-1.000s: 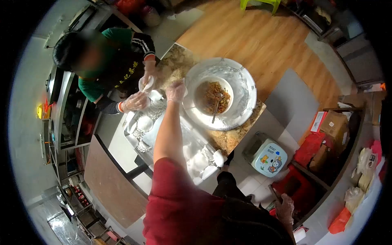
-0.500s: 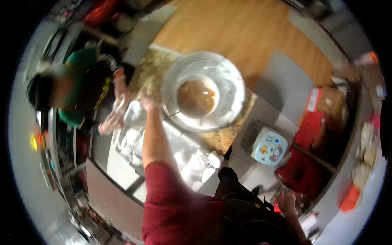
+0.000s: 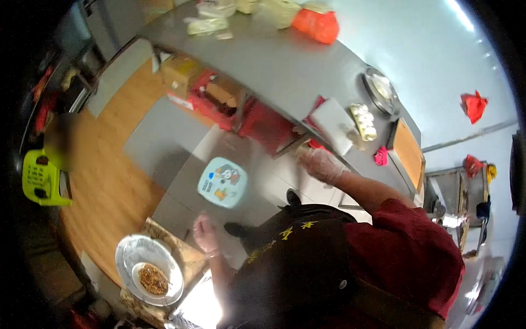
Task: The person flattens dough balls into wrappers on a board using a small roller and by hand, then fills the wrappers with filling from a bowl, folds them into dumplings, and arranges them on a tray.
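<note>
A bright green plastic chair (image 3: 43, 178) stood at the far left, beside the wooden floor (image 3: 112, 156). A pale blue stool (image 3: 222, 182) with cartoon animals on top sat on the floor, near a grey mat (image 3: 161, 131). Under the long grey counter (image 3: 257, 68), a cardboard box (image 3: 178, 78) rested among red things, blurred. An orange-red bag (image 3: 316, 26) lay on the counter's far side, and a red bag (image 3: 474, 106) hung against the pale wall (image 3: 438, 71). A metal rack (image 3: 450, 186) stood at the right.
</note>
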Available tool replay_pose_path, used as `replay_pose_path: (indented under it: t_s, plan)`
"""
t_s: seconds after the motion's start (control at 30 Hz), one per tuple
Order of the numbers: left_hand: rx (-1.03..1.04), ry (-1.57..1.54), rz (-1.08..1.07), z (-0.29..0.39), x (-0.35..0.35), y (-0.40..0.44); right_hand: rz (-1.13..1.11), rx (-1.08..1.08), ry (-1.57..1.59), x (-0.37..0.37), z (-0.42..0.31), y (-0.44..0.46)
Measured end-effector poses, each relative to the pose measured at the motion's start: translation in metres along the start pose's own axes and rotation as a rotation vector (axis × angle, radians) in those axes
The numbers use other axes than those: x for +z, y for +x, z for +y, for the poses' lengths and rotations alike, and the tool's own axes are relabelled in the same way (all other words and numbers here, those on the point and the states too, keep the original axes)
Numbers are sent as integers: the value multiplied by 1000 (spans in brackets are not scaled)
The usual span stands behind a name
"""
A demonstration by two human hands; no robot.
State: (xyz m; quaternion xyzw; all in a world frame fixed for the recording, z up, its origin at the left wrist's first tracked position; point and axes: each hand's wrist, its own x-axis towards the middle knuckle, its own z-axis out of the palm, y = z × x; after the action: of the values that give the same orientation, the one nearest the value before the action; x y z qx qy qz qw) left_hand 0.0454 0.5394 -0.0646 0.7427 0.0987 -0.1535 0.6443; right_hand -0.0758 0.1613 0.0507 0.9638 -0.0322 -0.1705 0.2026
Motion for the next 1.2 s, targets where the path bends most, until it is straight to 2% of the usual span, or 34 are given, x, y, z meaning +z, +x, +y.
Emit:
replay_pose_path:
  t_s: [0.03,0.07,0.13,0.2,0.23,0.27,0.3,0.33,0.4,0.43,0.47,0.53,0.57,0.63,0.67,0.73,0.77,0.83,0.87,0.9,0.93,0.97,1.0,1.07,1.1,1.13,1.17,1.2]
  plan:
    - [44,-85,-88,6,27,-15,73,149,84,11,23,-6]
    - [-71,-245,-186,14,54,-23,154,296,172,27,51,-14]
    - [-42,-105,-266,40,103,-44,514,470,301,70,125,-40]
    - [-50,-53,-323,42,141,-61,378,682,332,110,189,-70]
    - [-77,5,-301,48,160,-70,380,687,353,140,218,-87]
    - [-73,16,-298,53,177,-79,276,695,362,171,243,-105]
    - [-59,-4,-318,58,192,-87,171,699,376,182,256,-113]
    - [-48,-22,-336,62,207,-95,169,698,397,193,263,-119]
    - [-44,-10,-318,65,242,-114,9,563,467,205,274,-133]
    - [-34,-12,-303,65,256,-121,199,656,571,214,272,-137]
    - [-33,-2,-294,64,268,-128,200,650,584,217,272,-138]
    - [23,76,-394,56,287,-134,436,734,703,213,270,-132]
    - [105,135,-393,52,295,-137,437,729,714,222,274,-131]
    - [144,201,-412,56,306,-142,517,556,636,236,281,-123]
    - [180,259,-439,58,312,-144,519,553,642,242,285,-124]
    - [176,265,-436,61,320,-146,319,793,792,234,293,-128]
    - [171,264,-437,62,325,-146,319,793,794,229,298,-136]
    - [173,274,-462,92,339,-157,270,914,1343,220,309,-152]
    - [174,283,-489,106,345,-164,268,912,1341,223,312,-156]
    - [173,283,-490,111,350,-166,287,950,1783,219,313,-160]
    - [42,184,-574,115,355,-166,304,960,2231,215,313,-162]
    - [-87,81,-654,120,363,-166,330,852,2408,210,309,-168]
    - [-82,77,-653,140,375,-174,334,846,2406,191,303,-169]
    - [85,245,-791,183,400,-196,110,738,2570,163,282,-164]
    - [128,235,-864,181,412,-196,92,721,2574,157,266,-159]
    - [173,226,-935,175,422,-193,-26,577,2577,150,252,-153]
    - [172,225,-914,166,428,-190,-140,433,2569,144,238,-147]
    - [447,250,-938,156,436,-186,-155,414,2563,142,224,-138]
